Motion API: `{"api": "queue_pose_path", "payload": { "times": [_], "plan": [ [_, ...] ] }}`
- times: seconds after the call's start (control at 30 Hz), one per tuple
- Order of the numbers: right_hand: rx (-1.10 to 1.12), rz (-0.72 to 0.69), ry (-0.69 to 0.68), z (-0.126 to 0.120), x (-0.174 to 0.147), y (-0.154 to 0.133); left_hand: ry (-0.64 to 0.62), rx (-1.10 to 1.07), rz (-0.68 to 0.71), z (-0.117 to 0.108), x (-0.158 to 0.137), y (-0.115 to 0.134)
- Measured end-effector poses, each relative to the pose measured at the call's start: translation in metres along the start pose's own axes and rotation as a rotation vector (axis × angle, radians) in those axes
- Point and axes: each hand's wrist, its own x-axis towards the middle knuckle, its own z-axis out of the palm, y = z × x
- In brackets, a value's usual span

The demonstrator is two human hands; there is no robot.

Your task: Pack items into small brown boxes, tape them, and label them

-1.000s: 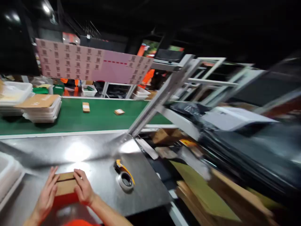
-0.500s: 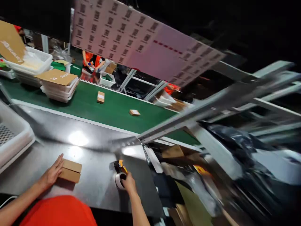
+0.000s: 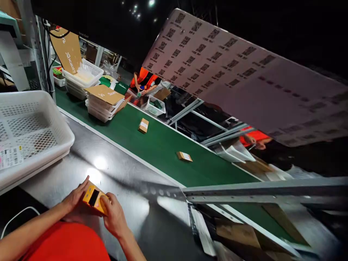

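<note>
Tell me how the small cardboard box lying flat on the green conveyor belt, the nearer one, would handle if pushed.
The small flat brown cardboard box lies low on its broad face, so it would probably slide, not tip or roll. It looks light for its size. The green conveyor belt looks matte, so it may grip a little. Its white label hints it is sealed and fairly stiff.

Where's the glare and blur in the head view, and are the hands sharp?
Head view: lamp glare makes two bright patches on the steel table, just beyond the hands. Left hand and right hand are fairly sharp, both on the yellow tape dispenser. The code sheet overhead smears toward the right, and the lower right corner is blurred. The horizon tilts; the background is dark.
</note>
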Motion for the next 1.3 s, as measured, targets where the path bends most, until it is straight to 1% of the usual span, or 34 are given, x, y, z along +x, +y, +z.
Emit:
{"api": "queue_pose_path", "payload": {
  "times": [0.07,0.13,0.17,0.2,0.27,0.3,0.33,0.37,0.4,0.5,0.57,0.67,0.73,0.83,0.9,1.0,1.13,1.23,1.3],
  "plan": [
    [-0.107,-0.044,0.014,0.011,0.004,0.003,0.043,-0.084,-0.038,0.006,0.002,0.001],
    [-0.125,-0.058,0.067,0.017,0.000,0.010,0.126,-0.165,-0.080,0.010,0.004,0.004],
    [-0.109,-0.065,0.092,0.019,-0.004,0.014,0.190,-0.205,-0.118,0.010,0.004,0.006],
    [-0.087,-0.073,0.121,0.020,-0.008,0.018,0.270,-0.242,-0.170,0.010,0.003,0.009],
    [-0.047,-0.089,0.175,0.022,-0.016,0.025,0.446,-0.318,-0.326,0.007,-0.001,0.016],
    [-0.037,-0.092,0.190,0.024,-0.019,0.027,0.508,-0.351,-0.407,0.005,-0.003,0.020],
    [-0.033,-0.089,0.200,0.027,-0.022,0.030,0.530,-0.384,-0.475,0.004,-0.005,0.025],
    [-0.033,-0.079,0.201,0.029,-0.024,0.032,0.522,-0.431,-0.533,0.003,-0.007,0.031],
    [-0.032,-0.062,0.198,0.032,-0.027,0.034,0.488,-0.486,-0.576,0.004,-0.008,0.037],
    [-0.011,-0.024,0.172,0.036,-0.033,0.041,0.341,-0.648,-0.622,0.008,-0.003,0.055],
    [-0.003,-0.015,0.101,0.035,-0.035,0.043,0.284,-0.735,-0.640,0.012,0.004,0.062],
    [-0.023,0.014,-0.034,0.027,-0.034,0.041,0.251,-0.796,-0.660,0.011,0.011,0.065],
    [-0.025,0.018,-0.084,0.020,-0.029,0.035,0.252,-0.779,-0.665,0.008,0.014,0.062],
    [-0.011,0.014,-0.178,0.008,-0.020,0.026,0.293,-0.667,-0.656,0.001,0.021,0.054],
    [-0.022,0.075,-0.281,-0.002,-0.014,0.020,0.319,-0.585,-0.652,-0.003,0.028,0.050],
    [-0.104,0.218,-0.411,-0.020,-0.009,0.012,0.317,-0.539,-0.664,-0.010,0.038,0.043],
    [-0.168,0.309,-0.498,-0.036,0.001,-0.003,0.293,-0.542,-0.664,-0.019,0.042,0.033],
    [-0.203,0.326,-0.558,-0.041,0.017,-0.017,0.299,-0.513,-0.673,-0.023,0.040,0.025],
    [-0.224,0.311,-0.603,-0.044,0.029,-0.026,0.322,-0.469,-0.677,-0.024,0.037,0.020]
  ]
}}
